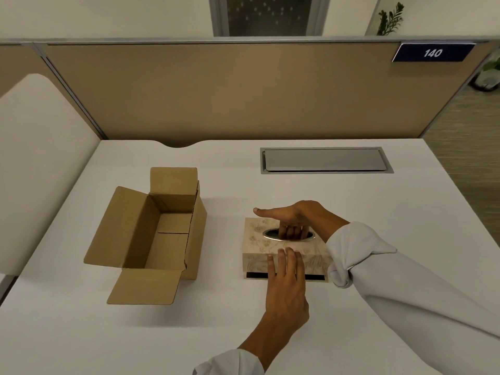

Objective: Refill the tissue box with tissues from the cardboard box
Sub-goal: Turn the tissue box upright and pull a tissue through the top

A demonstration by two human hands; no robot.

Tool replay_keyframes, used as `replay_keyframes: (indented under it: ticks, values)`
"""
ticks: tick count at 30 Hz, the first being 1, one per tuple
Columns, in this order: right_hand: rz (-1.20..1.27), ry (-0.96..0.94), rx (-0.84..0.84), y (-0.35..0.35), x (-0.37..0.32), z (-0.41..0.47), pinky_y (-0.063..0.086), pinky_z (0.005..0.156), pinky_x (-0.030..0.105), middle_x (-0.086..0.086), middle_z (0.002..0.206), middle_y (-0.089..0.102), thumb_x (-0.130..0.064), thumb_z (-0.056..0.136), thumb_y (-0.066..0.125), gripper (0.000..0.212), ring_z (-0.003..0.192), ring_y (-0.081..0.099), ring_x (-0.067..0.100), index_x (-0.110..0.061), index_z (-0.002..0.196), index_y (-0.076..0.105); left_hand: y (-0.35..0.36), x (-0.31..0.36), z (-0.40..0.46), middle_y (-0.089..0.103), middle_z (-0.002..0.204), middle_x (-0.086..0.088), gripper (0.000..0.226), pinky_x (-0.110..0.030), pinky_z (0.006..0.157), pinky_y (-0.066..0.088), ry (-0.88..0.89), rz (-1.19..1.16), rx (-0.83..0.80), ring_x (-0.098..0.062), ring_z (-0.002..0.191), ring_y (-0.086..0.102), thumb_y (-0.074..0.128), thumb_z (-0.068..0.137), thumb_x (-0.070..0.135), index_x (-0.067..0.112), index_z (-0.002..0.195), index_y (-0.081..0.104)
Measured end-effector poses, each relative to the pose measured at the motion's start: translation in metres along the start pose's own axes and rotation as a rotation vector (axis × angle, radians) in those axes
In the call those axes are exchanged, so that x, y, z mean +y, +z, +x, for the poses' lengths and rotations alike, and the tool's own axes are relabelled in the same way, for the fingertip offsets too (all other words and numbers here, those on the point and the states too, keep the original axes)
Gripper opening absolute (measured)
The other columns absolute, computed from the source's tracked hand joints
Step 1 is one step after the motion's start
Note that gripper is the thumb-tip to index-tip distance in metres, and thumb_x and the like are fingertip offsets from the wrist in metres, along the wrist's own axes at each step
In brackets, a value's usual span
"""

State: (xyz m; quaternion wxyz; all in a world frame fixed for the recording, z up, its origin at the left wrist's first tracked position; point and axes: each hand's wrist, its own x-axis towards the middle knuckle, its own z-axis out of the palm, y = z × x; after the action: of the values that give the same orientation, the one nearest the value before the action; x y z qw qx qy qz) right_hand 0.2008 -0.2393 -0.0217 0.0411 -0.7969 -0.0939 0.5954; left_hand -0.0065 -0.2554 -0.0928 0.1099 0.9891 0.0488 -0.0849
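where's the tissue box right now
In the head view the tissue box sits on the white desk, right of the open cardboard box, with the right hand in its slot and the left hand on its near edge.

The one readable marking is the number "140", in white slanted digits on a dark blue sign (433,52). That sign hangs at the top edge of the tan partition (243,90), in the upper right of the frame.
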Motion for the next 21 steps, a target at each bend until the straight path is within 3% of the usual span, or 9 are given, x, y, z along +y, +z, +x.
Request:
replay_keyframes:
  ticks: [3,7,11,14,17,19,21]
  values:
    - [-0.018,0.002,-0.024,0.007,0.000,-0.008,0.048,0.099,0.043,0.014,0.128,0.063,-0.106,0.033,0.031,0.141,0.102,0.062,0.026,-0.004,0.124,0.065,0.007,0.001,-0.009,0.021,0.160,-0.022,0.092,-0.058,0.115,-0.002,0.017,0.015,-0.003,-0.045,0.148,0.016,0.067,0.082,0.038,0.006,0.152,0.017]
    - [-0.077,0.002,-0.085,0.022,0.003,-0.020,0.040,0.096,0.041,0.014,0.145,0.050,-0.104,0.048,0.024,0.139,0.124,0.051,0.029,-0.004,0.140,0.052,0.011,-0.001,-0.020,0.035,0.154,-0.022,0.080,-0.058,0.117,0.007,0.043,0.047,-0.027,-0.045,0.142,0.030,0.066,0.082,0.035,0.006,0.148,0.031]
    - [-0.072,-0.005,-0.039,0.036,0.009,-0.024,0.037,0.103,0.043,0.011,0.149,0.046,-0.103,0.052,0.023,0.134,0.131,0.047,0.028,-0.009,0.143,0.048,0.014,-0.003,-0.023,0.017,0.161,-0.020,0.082,-0.055,0.118,-0.004,0.053,-0.013,-0.054,-0.045,0.148,0.011,0.061,0.089,0.028,0.008,0.153,0.015]
    - [-0.041,-0.047,-0.031,0.041,0.015,-0.024,0.038,0.099,0.038,0.007,0.146,0.050,-0.098,0.065,0.022,0.120,0.129,0.048,0.024,-0.016,0.150,0.038,0.010,-0.004,-0.022,0.021,0.160,-0.019,0.085,-0.054,0.120,0.002,0.068,-0.031,-0.073,-0.044,0.147,0.015,0.066,0.085,0.026,0.007,0.153,0.017]
    - [-0.110,-0.111,0.002,0.041,0.025,-0.025,0.041,0.097,0.034,0.006,0.138,0.056,-0.091,0.074,0.023,0.112,0.123,0.054,0.022,-0.009,0.146,0.045,0.008,-0.008,-0.020,0.024,0.158,-0.018,0.092,-0.054,0.120,0.008,0.088,-0.027,-0.083,-0.043,0.145,0.019,0.072,0.079,0.026,0.006,0.152,0.019]
    - [-0.074,-0.191,0.102,0.038,0.036,-0.026,0.046,0.100,0.035,0.007,0.138,0.060,-0.084,0.083,0.025,0.098,0.119,0.059,0.020,-0.008,0.132,0.061,0.007,-0.010,-0.020,0.023,0.157,-0.018,0.096,-0.053,0.120,0.010,0.101,0.002,-0.089,-0.042,0.144,0.020,0.073,0.076,0.028,0.006,0.152,0.018]
    - [0.055,-0.277,0.265,0.034,0.051,-0.028,0.055,0.088,0.032,0.007,0.117,0.073,-0.077,0.089,0.031,0.083,0.100,0.070,0.017,-0.009,0.111,0.074,0.005,-0.012,-0.020,0.024,0.155,-0.019,0.096,-0.053,0.121,0.013,0.117,0.033,-0.089,-0.042,0.141,0.022,0.072,0.075,0.029,0.005,0.151,0.018]
